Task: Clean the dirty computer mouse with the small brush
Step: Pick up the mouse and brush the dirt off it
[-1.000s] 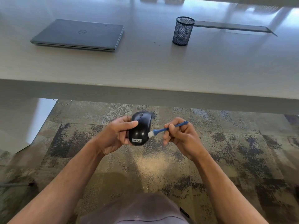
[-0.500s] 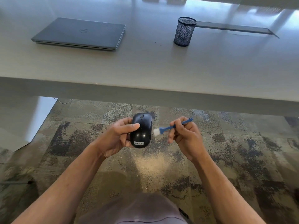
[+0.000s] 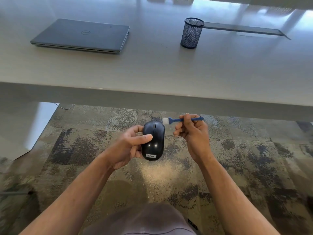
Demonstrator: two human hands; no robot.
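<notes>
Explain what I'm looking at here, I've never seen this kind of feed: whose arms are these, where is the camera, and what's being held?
There is no machine: a person works with bare hands, and one wide-angle camera on their head looks forward and down, so the arms enter from the bottom. The left hand grips a glossy black computer mouse with a white brand label, held in the air in front of the desk, over a mottled carpet. The right hand pinches a small blue-handled brush with white bristles, its tip by the mouse's front right corner; contact is unclear. On the pale grey desk lie a closed grey laptop, a dark mesh pen cup and a flat grey strip.
</notes>
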